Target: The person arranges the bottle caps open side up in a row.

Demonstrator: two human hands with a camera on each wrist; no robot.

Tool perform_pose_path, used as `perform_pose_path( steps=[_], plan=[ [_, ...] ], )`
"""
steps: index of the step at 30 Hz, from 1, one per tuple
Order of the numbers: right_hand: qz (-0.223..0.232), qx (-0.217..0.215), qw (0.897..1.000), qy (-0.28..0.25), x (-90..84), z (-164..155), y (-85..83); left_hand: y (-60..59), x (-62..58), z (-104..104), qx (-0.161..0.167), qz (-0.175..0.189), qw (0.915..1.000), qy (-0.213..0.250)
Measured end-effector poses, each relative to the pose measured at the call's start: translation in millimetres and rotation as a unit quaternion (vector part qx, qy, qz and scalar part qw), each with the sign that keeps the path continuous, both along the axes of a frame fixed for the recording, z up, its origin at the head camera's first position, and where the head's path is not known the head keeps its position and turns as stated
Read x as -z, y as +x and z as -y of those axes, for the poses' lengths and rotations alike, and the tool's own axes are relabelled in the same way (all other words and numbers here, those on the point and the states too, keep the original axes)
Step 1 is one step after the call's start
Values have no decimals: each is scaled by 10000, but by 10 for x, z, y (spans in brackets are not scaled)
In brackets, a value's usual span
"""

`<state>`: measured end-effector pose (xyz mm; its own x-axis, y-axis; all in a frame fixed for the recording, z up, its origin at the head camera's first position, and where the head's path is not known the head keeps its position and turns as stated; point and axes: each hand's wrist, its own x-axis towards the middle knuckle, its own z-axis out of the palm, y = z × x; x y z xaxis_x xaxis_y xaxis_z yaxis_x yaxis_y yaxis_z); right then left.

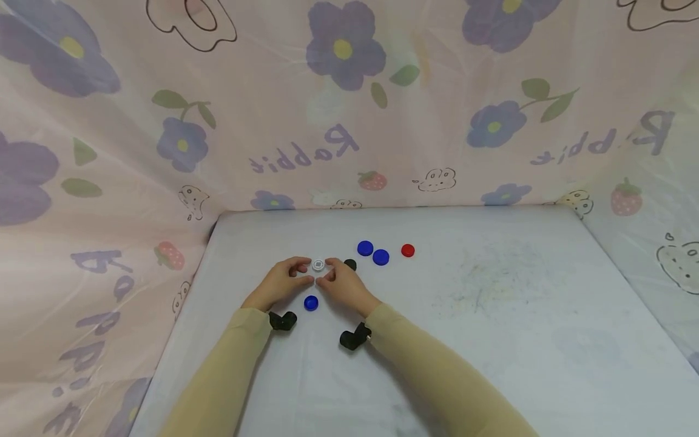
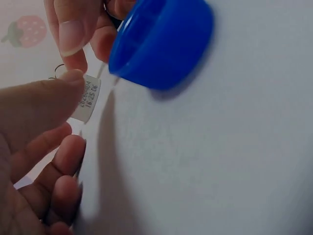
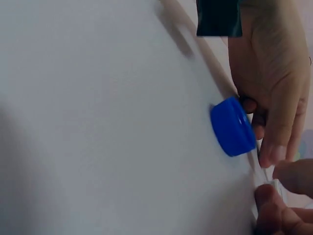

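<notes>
Between both hands is a small white bottle cap [image 1: 318, 264], with ring marks on its upper face. Dark printed characters run along the side of this cap [image 2: 89, 98] in the left wrist view. My left hand [image 1: 281, 283] holds it from the left, the thumb on its near edge. From the right, my right hand [image 1: 346, 285] holds it at the fingertips. In the right wrist view, fingers hide most of it. A blue bottle cap [image 1: 311, 303] lies hollow side up on the table, just nearer than the hands.
Two blue caps [image 1: 364, 248] [image 1: 381, 257] lie to the right of the hands, and a red cap [image 1: 408, 250] farther right. A black round piece [image 1: 350, 264] shows partly behind the right hand. The white table [image 1: 546, 364] is bounded by patterned curtains [image 1: 306, 109].
</notes>
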<state>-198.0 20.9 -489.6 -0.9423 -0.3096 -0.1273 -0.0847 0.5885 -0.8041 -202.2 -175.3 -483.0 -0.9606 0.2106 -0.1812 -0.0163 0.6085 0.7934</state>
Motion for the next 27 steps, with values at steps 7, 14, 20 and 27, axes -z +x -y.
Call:
perform_pose_path(
  steps=[7,14,20,27],
  plan=[
    [207,-90,9997,-82,49,-2,-30,-18,36,24,233,177,9996,-40],
    [213,-92,9997,-89,64,-7,-40,-33,72,30,216,120,9997,-15],
    [132,-74,9998,-134,52,-7,-23,-16,68,27,221,39,9997,-16],
    [-25,-120,9999,-47,58,-1,-17,-12,55,19,320,-136,9994,27]
  ],
)
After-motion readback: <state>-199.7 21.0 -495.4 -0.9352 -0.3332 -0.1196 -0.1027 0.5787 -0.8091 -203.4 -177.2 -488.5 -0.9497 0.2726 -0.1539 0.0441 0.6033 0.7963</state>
